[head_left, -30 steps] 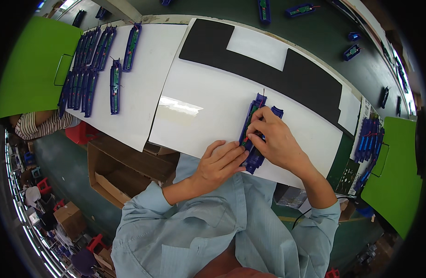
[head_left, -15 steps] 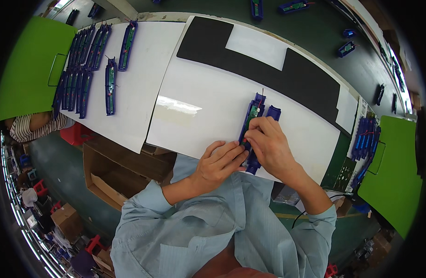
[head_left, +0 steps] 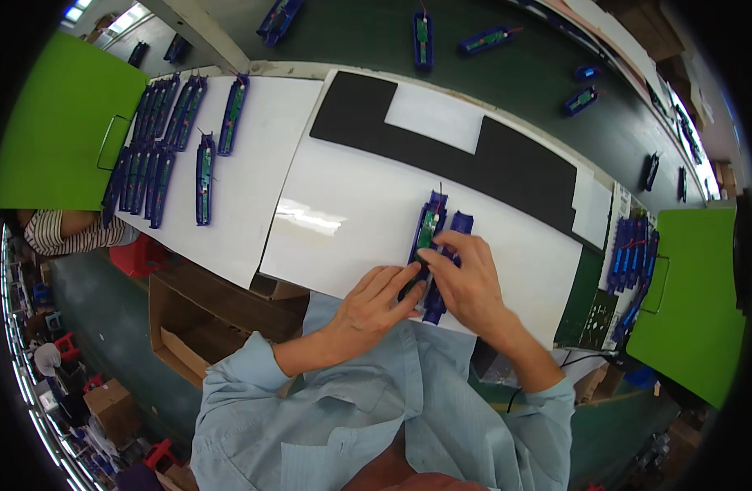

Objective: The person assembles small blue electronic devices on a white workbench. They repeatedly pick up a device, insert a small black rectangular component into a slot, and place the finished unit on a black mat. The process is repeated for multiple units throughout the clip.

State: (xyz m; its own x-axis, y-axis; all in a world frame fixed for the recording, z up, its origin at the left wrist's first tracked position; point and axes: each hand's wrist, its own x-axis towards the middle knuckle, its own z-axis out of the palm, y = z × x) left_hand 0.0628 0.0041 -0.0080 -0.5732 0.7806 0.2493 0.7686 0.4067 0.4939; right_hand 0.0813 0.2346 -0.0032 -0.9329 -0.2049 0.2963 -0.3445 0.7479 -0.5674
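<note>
On the white work surface [head_left: 343, 254] in front of me lies a long blue plastic housing [head_left: 417, 255] with a green circuit board [head_left: 428, 229] in it and a thin wire at its far end. My left hand [head_left: 372, 311] grips the housing's near end, fingers over the top. The fingers of my right hand [head_left: 471, 282] are closed in a pinch at the board's near part, hiding the spot they touch. Under that hand, just right of the housing, lies a second blue plastic piece [head_left: 461, 222], partly covered.
Rows of blue housings with boards [head_left: 147, 176] lie on the left white surface. A black mat [head_left: 441, 147] spans the far side. More blue parts [head_left: 633, 254] sit at right by a green panel [head_left: 678, 303]. A cardboard box [head_left: 204, 319] stands below left; another person's striped sleeve [head_left: 69, 233] shows.
The whole view has shifted slightly, with the bench lower in the picture. My right fingers have moved a little along the board; my left hand still grips the housing's near end.
</note>
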